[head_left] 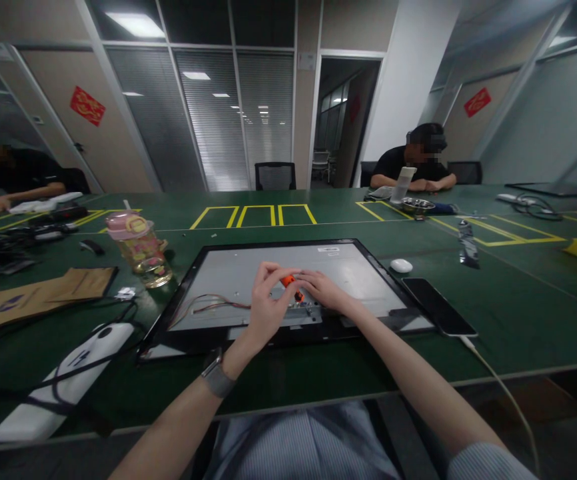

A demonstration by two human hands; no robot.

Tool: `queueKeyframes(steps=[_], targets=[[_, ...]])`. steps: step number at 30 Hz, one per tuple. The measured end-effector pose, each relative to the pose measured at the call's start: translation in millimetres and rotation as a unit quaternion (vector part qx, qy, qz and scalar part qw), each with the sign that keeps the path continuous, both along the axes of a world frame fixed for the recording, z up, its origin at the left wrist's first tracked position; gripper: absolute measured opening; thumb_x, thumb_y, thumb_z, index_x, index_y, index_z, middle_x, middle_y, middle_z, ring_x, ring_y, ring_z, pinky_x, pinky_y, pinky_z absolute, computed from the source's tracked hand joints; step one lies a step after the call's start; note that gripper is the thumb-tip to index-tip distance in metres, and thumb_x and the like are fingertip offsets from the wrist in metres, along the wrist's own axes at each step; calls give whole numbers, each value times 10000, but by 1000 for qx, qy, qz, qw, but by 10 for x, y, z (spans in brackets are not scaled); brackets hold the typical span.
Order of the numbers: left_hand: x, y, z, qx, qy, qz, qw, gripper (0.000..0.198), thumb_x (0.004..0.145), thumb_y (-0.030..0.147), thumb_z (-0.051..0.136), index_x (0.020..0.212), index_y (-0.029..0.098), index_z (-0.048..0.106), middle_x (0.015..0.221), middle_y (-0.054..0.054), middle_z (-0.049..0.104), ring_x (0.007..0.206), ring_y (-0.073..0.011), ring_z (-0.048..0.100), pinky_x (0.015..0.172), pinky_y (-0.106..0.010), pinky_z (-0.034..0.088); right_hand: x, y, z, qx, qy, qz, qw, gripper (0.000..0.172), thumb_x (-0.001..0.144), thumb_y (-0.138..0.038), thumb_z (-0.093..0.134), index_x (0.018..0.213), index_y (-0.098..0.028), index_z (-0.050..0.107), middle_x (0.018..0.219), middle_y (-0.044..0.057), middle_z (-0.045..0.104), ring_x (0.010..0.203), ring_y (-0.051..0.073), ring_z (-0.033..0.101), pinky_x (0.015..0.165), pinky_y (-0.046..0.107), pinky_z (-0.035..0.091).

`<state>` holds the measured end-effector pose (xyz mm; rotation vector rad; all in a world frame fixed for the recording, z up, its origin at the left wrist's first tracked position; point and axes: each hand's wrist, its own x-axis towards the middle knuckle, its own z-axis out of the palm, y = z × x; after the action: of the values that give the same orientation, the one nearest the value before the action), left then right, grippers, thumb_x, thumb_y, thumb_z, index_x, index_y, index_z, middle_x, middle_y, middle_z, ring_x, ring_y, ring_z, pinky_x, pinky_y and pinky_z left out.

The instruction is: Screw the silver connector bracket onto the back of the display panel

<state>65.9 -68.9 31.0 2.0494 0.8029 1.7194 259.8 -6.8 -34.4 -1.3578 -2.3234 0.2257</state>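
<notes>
A monitor panel (238, 267) lies face down on the green table, its grey metal back up, inside a black frame. Coloured wires (208, 303) run across its lower left. My left hand (266, 303) and my right hand (321, 290) meet over the lower middle of the panel. Both are curled around a small orange-handled tool (291, 283), which looks like a screwdriver, its tip down near a small metal bracket (303, 307). My left wrist wears a watch (217, 377).
A black phone (436, 307) with a white cable lies right of the panel, a white mouse (401, 265) behind it. A pink-lidded bottle (141, 250), brown envelope (33, 293) and white power brick (63, 380) sit left. Other people sit at the far left and far right.
</notes>
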Motion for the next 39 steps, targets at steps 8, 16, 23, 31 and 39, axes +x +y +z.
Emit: queueKeyframes(steps=[8,16,23,31,39], targets=[[-26,123,11,-158,-92,-148,972,314,924,293,464,1173,194,628,975,-68,626,902,-160,598,862,-317,468,-23,-23,29,-35,4,-19,999,409,968,-327,324,1267,-186,564,1366,116,520,1311,250,416,1091,490,270],[-34,170,32,-154,-110,-72,979,204,827,298,602,959,192,715,911,-38,587,850,-137,588,791,-254,478,-22,-37,54,-40,-8,-22,999,426,968,-311,316,1280,-144,552,1379,150,499,1309,255,419,1088,487,275],[-3,56,86,-157,-91,-137,974,268,887,256,521,1104,171,653,1021,-80,632,946,-166,615,879,-299,479,-13,-18,34,-34,-1,-12,999,406,968,-309,324,1276,-184,556,1367,116,520,1309,243,420,1091,487,273],[-3,105,29,-143,-113,-75,980,202,844,284,596,988,190,702,979,-60,579,901,-149,604,792,-258,505,-22,-28,43,-33,4,-25,999,405,963,-311,331,1254,-171,576,1366,138,515,1300,264,433,1083,503,286],[-28,102,69,-142,-97,-108,979,224,870,267,561,1030,178,690,924,-57,650,885,-153,618,837,-290,490,-22,-26,37,-32,5,-22,999,410,963,-317,330,1269,-178,565,1368,126,516,1303,262,428,1085,499,284]])
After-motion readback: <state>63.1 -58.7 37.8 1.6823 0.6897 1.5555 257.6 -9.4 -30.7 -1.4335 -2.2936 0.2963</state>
